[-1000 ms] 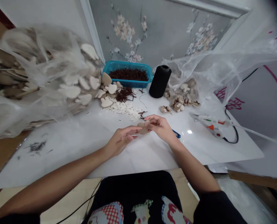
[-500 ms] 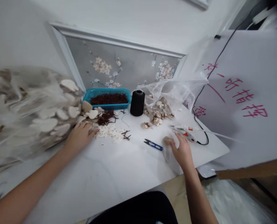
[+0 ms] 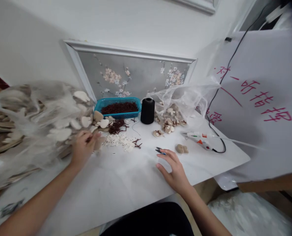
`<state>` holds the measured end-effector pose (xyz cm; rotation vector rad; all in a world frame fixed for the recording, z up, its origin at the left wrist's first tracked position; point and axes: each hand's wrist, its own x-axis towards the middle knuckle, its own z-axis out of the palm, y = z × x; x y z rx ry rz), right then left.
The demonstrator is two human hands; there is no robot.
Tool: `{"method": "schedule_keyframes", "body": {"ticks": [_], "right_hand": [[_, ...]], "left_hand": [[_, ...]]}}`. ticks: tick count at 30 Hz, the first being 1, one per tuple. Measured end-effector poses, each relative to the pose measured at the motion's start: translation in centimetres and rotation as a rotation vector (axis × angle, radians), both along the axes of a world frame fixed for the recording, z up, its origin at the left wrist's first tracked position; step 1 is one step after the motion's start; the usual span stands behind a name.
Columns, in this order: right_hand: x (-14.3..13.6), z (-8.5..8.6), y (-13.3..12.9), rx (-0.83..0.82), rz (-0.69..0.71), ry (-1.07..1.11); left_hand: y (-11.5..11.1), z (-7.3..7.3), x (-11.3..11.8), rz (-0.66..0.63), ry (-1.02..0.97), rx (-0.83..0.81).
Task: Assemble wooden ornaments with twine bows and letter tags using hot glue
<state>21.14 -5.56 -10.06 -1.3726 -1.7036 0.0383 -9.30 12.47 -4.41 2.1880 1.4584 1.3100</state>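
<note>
My left hand is at the near edge of the felt pile on the left, with its fingers curled. A flat beige felt piece is pinched at its fingertips, slightly blurred. My right hand hovers over the table with fingers apart and nothing in it. Partly hidden beneath its fingers lie the thread snips, dark blades showing. To the right of that hand rests a small beige felt shape. White paper bits are scattered between my hands, beside a heap of dark brown cords.
Behind stand a blue basket of brown strips and a black thread cone. Finished-looking felt pieces with brown bows lie by a clear plastic bag. A corded glue gun is at right; a bag of felt pieces fills the left.
My right hand has left the beige felt shape and moved left over the snips. My left hand has curled its fingers and picked up a felt piece. The view has shifted slightly.
</note>
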Motion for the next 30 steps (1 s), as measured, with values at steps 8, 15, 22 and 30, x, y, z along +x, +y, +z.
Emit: {"method": "schedule_keyframes", "body": {"ticks": [8, 15, 22, 30], "right_hand": [[-4.2, -0.3, 1.7, -0.101, 0.436, -0.003], [-4.5, -2.1, 2.5, -0.152, 0.508, -0.073], [-4.3, -1.9, 1.6, -0.143, 0.451, -0.091], [-4.3, -0.3, 1.8, -0.242, 0.451, -0.210]], "left_hand": [[-8.6, -4.1, 7.7, -0.490, -0.019, -0.553], [-10.6, -3.6, 5.3, -0.580, 0.099, -0.415], [-12.7, -4.8, 4.2, -0.740, 0.259, -0.260], [-13.0, -5.8, 4.5, -0.711, 0.304, -0.194]]}}
